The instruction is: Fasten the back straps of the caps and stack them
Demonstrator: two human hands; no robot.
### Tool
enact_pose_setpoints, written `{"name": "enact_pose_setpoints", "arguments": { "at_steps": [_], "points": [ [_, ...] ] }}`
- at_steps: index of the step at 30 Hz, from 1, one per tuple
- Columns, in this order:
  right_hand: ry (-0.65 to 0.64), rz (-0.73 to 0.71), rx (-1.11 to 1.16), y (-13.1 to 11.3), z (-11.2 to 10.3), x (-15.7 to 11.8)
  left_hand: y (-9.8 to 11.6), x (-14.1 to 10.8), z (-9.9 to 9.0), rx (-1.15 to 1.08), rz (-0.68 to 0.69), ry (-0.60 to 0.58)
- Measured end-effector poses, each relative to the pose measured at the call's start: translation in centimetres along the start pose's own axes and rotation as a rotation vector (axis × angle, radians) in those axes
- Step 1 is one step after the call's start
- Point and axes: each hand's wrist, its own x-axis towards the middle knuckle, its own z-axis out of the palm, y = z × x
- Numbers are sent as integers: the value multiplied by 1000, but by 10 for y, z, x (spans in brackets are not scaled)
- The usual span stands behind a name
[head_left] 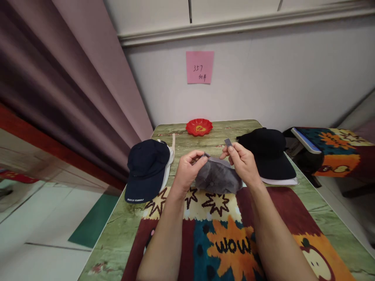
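Note:
A grey cap (218,177) rests at the back of the patterned mat, its strap side facing away from me. My left hand (191,166) pinches the cap's left strap end, near a small dark buckle. Between the thumb and fingers of my right hand (238,158) is the grey strap (227,142), its loose end pointing up. The two strap ends are apart. On the left lies a navy cap (148,166) stacked over a white one with a pale strap sticking up. To the right, a black cap (269,152) sits on something white.
A red scalloped dish (199,127) stands at the table's far edge, below a pink note (200,67) on the wall. The colourful mat (216,242) covers the near tabletop. A purple curtain (88,58) hangs at left; a stool with a patterned cover (341,146) is at right.

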Motion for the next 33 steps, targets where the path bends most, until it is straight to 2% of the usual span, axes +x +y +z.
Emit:
{"name": "enact_pose_setpoints", "arguments": {
  "at_steps": [2, 4, 8, 12, 15, 17, 19, 21, 25, 28, 33],
  "points": [
    [-22, -104, -136, -6, 2, -1, 4, -2, 4, 54, 34, -37],
    [-80, -129, -199, -11, 5, -2, 6, -4, 7, 65, 52, -67],
    [-147, -41, -173, -18, 11, -7, 5, -5, 9, 34, 80, -116],
    [-137, 54, -89, -18, 15, -9, 2, -4, 8, 106, 136, -168],
    [-131, 73, -73, -18, 15, -9, 2, -4, 8, 179, 178, -189],
    [-132, 75, -83, -18, 14, -9, 2, -5, 10, 198, 158, -192],
    [-117, 82, -97, -19, 13, -9, 3, -6, 12, 215, 147, -151],
    [-79, 92, -116, -20, 14, -8, 4, -7, 14, 284, 198, -83],
    [-30, 96, -123, -21, 16, -8, 6, -9, 17, 551, 437, 3],
    [-42, 83, -108, -22, 18, -9, 6, -11, 19, 665, 554, 57],
    [-59, 79, -100, -24, 18, -10, 8, -12, 19, 734, 612, 85]
  ]
}}
